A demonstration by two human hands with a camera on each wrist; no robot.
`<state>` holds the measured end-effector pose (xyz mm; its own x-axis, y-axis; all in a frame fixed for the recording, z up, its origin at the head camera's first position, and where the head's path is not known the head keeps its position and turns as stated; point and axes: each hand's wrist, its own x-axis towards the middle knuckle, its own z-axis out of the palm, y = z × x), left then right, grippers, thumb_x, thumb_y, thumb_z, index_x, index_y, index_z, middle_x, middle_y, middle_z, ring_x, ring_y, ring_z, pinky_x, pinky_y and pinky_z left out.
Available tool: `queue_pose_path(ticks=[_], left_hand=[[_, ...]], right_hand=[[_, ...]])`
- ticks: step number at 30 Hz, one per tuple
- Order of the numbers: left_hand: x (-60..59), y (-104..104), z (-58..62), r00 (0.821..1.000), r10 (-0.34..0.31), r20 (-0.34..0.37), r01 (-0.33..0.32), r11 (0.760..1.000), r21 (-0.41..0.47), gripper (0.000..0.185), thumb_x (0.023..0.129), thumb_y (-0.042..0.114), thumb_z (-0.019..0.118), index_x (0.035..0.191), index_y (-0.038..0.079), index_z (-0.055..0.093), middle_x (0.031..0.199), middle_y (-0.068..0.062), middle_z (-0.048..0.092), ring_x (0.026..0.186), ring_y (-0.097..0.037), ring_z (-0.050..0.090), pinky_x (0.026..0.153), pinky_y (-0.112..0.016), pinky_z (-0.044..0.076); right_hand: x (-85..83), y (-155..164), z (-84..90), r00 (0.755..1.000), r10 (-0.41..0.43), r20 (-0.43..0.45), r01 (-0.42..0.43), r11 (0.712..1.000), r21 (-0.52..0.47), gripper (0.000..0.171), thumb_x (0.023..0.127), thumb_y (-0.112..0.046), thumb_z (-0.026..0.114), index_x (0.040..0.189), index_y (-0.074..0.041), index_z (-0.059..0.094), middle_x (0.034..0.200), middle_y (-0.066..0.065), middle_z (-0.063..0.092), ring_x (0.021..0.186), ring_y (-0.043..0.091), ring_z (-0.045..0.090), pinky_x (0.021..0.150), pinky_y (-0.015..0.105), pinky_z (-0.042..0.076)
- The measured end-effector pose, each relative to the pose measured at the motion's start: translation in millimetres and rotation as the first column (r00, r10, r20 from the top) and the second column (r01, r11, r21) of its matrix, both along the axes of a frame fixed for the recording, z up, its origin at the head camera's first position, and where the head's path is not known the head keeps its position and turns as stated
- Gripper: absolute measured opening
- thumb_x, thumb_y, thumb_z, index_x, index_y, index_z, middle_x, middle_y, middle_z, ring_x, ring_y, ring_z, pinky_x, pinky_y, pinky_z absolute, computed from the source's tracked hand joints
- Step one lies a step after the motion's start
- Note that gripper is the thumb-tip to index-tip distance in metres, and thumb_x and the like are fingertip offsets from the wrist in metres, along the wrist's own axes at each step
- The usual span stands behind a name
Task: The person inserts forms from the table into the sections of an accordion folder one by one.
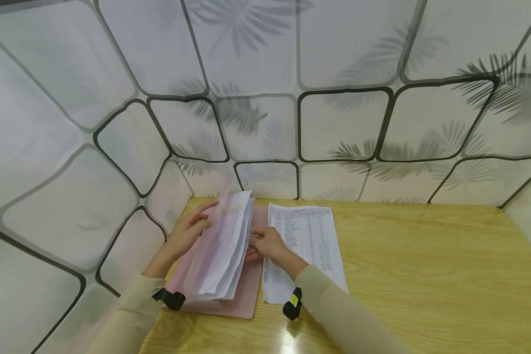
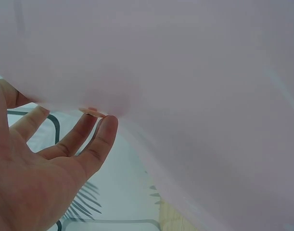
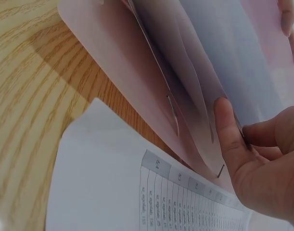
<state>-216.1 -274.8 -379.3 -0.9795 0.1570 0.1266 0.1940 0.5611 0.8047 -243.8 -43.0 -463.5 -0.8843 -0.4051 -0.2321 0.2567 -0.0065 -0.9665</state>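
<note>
A pink folder [image 1: 247,297] lies opened on the table at the left, with white printed sheets [image 1: 223,246] standing up inside it. My left hand [image 1: 188,233] touches the raised translucent pink cover [image 2: 185,77] with its fingertips, fingers fairly straight. Part of that hand is hidden behind the cover in the left wrist view. On the other side, my right hand [image 1: 269,243] pinches the edge of the sheets between thumb and finger. Metal prongs [image 3: 172,113] stick out near the sheets in the right wrist view.
A loose white page with a printed table [image 1: 307,250] lies right of the folder, partly under the right forearm. The wooden table [image 1: 425,270] extends to the right. A patterned wall [image 1: 340,128] rises behind it, and another closes off the left side.
</note>
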Motion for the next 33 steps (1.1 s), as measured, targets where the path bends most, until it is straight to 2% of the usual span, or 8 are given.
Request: queue_pose_path(ticks=[3,8,14,21,26,33], left_hand=[[-0.7,0,-0.6,1.000,0.009,0.001,-0.009,1.000,-0.017,0.050,0.104,0.009,0.054,0.154,0.012,0.053,0.134,-0.023,0.062,0.094,-0.019,0.056,0.077,-0.028,0.044],[-1.3,-1,-0.5,1.000,0.027,0.002,-0.027,0.999,-0.039,0.051,0.103,0.009,0.055,0.154,0.014,0.055,0.117,-0.023,0.066,0.085,-0.020,0.054,0.075,-0.028,0.044],[-1.1,0,0.6,1.000,0.026,0.005,-0.026,0.998,-0.050,0.050,0.104,0.012,0.055,0.154,0.015,0.055,0.120,-0.022,0.067,0.090,-0.022,0.056,0.077,-0.029,0.045],[-1.9,-1,0.3,1.000,0.023,0.015,-0.023,0.999,-0.048,0.050,0.105,0.013,0.055,0.155,0.017,0.054,0.129,-0.021,0.066,0.098,-0.025,0.057,0.080,-0.031,0.045],[-2.1,-1,-0.3,1.000,0.015,0.017,-0.014,0.999,-0.045,0.051,0.105,0.012,0.054,0.155,0.015,0.053,0.125,-0.022,0.067,0.097,-0.025,0.056,0.080,-0.031,0.045],[-1.9,0,-2.0,1.000,0.010,0.022,-0.010,0.999,-0.036,0.051,0.105,0.012,0.054,0.155,0.014,0.053,0.126,-0.023,0.066,0.097,-0.025,0.056,0.080,-0.031,0.045]], right_hand=[[-0.4,4,0.7,1.000,-0.014,0.005,0.014,1.000,0.016,0.050,0.100,0.005,0.048,0.149,0.017,0.045,0.103,0.038,0.072,0.064,0.020,0.075,0.067,0.039,0.064],[-2.1,12,1.1,0.999,-0.038,0.012,0.038,0.999,0.019,0.049,0.097,0.008,0.047,0.145,0.017,0.049,0.102,0.037,0.072,0.064,0.018,0.074,0.068,0.038,0.064],[-4.0,25,1.7,0.998,-0.060,-0.004,0.060,0.996,0.061,0.045,0.098,0.007,0.051,0.142,0.015,0.054,0.106,0.035,0.073,0.066,0.019,0.075,0.067,0.038,0.064],[-9.5,51,0.6,0.992,-0.119,-0.033,0.123,0.979,0.165,0.045,0.096,0.001,0.059,0.140,0.012,0.059,0.107,0.031,0.075,0.060,0.013,0.070,0.061,0.033,0.062],[-13.2,74,2.1,0.986,-0.146,-0.083,0.164,0.947,0.278,0.043,0.099,-0.009,0.064,0.139,0.008,0.062,0.110,0.027,0.076,0.064,0.014,0.071,0.062,0.033,0.062],[-19.1,110,1.9,0.969,-0.139,-0.203,0.219,0.863,0.456,0.047,0.100,-0.021,0.068,0.139,0.004,0.063,0.112,0.022,0.076,0.077,0.024,0.074,0.063,0.032,0.060]])
